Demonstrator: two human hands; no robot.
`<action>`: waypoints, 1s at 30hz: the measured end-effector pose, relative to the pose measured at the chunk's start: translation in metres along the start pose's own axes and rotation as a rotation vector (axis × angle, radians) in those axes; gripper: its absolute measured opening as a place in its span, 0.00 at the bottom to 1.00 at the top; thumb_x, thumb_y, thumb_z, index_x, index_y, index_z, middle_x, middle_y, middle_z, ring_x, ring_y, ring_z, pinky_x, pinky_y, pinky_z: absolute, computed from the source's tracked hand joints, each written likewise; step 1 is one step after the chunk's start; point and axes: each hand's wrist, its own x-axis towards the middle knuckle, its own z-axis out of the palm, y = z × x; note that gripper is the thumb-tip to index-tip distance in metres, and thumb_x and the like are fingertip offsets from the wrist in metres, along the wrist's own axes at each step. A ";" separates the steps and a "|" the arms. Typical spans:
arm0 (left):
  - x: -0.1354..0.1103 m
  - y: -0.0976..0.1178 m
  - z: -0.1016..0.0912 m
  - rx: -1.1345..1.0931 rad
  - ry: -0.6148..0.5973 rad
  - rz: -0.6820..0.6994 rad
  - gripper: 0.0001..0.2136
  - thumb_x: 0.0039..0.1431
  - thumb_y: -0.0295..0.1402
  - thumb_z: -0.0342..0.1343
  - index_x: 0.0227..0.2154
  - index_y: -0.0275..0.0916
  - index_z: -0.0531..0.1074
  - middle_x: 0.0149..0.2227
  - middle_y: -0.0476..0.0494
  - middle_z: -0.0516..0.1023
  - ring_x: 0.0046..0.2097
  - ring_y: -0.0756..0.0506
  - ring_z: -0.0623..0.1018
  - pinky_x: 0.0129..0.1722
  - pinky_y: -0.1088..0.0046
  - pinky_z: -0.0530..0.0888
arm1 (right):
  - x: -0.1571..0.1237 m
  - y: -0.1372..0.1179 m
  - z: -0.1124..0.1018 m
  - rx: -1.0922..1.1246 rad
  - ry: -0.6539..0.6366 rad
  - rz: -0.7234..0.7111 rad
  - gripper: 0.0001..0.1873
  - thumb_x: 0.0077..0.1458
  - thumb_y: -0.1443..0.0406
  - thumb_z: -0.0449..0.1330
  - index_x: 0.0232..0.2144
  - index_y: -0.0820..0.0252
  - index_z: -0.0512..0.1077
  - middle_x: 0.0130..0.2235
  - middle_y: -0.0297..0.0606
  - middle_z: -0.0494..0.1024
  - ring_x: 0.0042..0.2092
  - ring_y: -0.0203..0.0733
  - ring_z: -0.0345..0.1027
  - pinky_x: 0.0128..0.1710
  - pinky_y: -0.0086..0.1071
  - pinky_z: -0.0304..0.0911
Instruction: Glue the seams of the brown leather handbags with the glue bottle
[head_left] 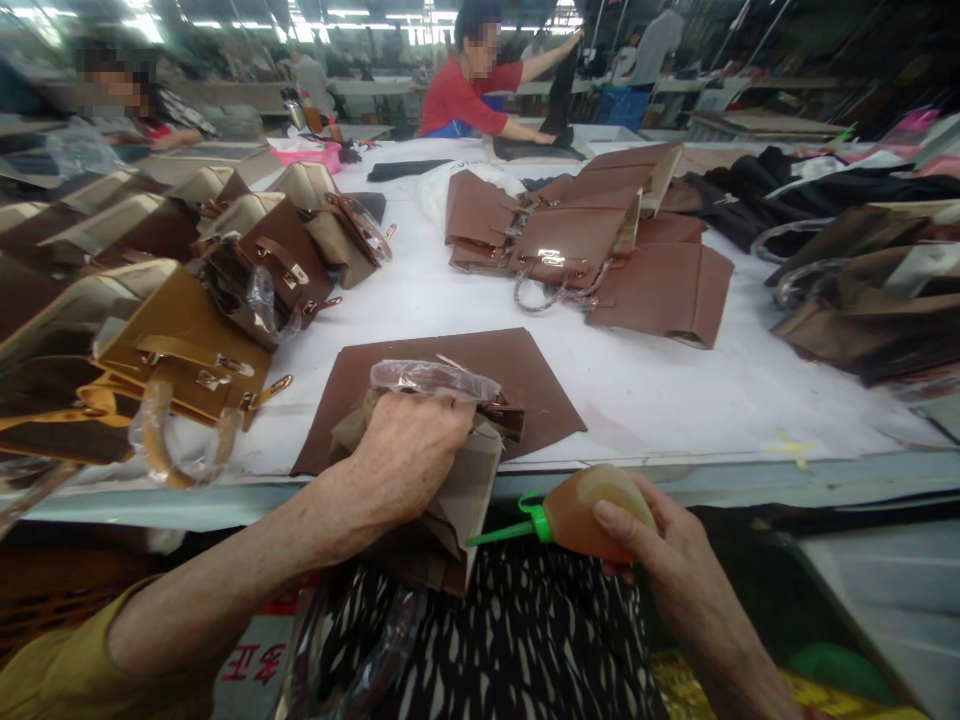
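My left hand is closed over the top of a brown handbag that rests at the near edge of the white table, its handle wrapped in clear plastic. My right hand grips an orange squeeze bottle with a green nozzle. The nozzle tip points at the bag's side, right at its edge. Under the bag lies a flat brown leather sheet.
Tan and brown handbags crowd the table's left side. More brown bags and panels lie in the middle, others at the right. A person in red works at the far end; another person sits far left.
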 end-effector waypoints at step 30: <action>0.003 0.003 0.001 0.097 -0.019 -0.040 0.11 0.56 0.24 0.43 0.37 0.35 0.70 0.35 0.37 0.78 0.35 0.40 0.77 0.30 0.66 0.70 | -0.024 0.041 0.016 0.429 0.022 0.179 0.21 0.47 0.51 0.63 0.33 0.63 0.71 0.23 0.35 0.71 0.19 0.34 0.60 0.15 0.25 0.53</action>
